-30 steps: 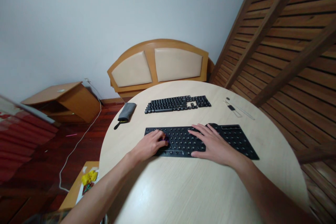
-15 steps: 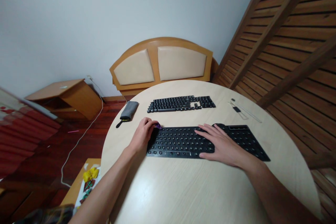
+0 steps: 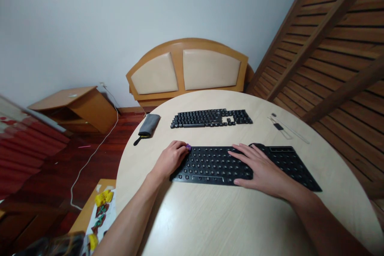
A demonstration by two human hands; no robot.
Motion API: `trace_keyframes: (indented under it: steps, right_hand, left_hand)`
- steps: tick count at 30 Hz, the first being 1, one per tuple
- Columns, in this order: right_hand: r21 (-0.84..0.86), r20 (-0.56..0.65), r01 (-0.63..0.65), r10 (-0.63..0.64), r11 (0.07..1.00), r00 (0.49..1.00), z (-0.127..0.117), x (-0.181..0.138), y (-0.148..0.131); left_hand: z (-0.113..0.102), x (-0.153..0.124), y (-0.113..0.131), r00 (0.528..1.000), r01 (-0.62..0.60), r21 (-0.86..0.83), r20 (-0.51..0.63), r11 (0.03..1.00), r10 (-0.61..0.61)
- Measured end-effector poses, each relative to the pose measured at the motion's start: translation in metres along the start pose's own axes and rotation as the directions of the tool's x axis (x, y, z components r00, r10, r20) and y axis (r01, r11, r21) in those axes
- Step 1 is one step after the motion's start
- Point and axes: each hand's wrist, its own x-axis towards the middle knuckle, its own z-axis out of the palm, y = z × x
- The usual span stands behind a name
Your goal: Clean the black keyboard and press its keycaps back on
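A black keyboard [image 3: 207,166] with its keycaps off lies flat in front of me, small key stems showing in rows. At its upper left corner my left hand [image 3: 173,158] pinches a small purple cloth [image 3: 188,147], which touches the keyboard there. My right hand [image 3: 255,166] rests on the keyboard right of its middle, fingers spread, covering some of the stems. Behind the keyboard, the loose black keycaps [image 3: 198,119] are laid out in keyboard order on the table.
On the round table [image 3: 210,220], a grey pouch [image 3: 150,125] lies at the left. A wire keycap puller [image 3: 279,127] and a thin pale stick [image 3: 292,129] are at the right. A low stool [image 3: 81,224] with yellow items stands at the lower left.
My left hand has shifted slightly with the purple cloth along the keyboard's upper left corner. My right hand stays spread on the keyboard. The whole view has tilted a little.
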Motion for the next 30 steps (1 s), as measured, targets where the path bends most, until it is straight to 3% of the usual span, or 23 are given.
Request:
trace_keyframes:
  steps: [10, 14, 21, 27, 30]
  right_hand:
    - [-0.009, 0.006, 0.000, 0.000, 1.000, 1.000, 0.003, 0.000, 0.003]
    - [-0.031, 0.014, -0.003, 0.003, 1.000, 1.000, 0.002, 0.000, 0.003]
    - [-0.030, 0.019, -0.003, 0.003, 1.000, 1.000, 0.000, 0.000, 0.001]
    - [-0.003, 0.016, -0.005, 0.005, 1.000, 1.000, -0.001, 0.000, 0.000]
    - [-0.006, 0.022, -0.002, 0.002, 1.000, 1.000, -0.002, 0.000, -0.001]
  left_hand:
    - [-0.009, -0.003, -0.001, 0.992, -0.106, 0.053, 0.072, 0.993, 0.102]
    - [-0.011, -0.010, 0.003, 0.991, -0.131, -0.025, 0.013, 0.991, 0.131]
    - [-0.006, -0.014, 0.003, 0.978, 0.037, -0.111, -0.198, 0.993, -0.059]
    - [0.000, -0.016, -0.008, 0.982, 0.108, -0.060, -0.150, 0.992, -0.116]
    - [0.002, -0.021, -0.015, 0.960, 0.193, -0.029, -0.201, 0.981, -0.195]
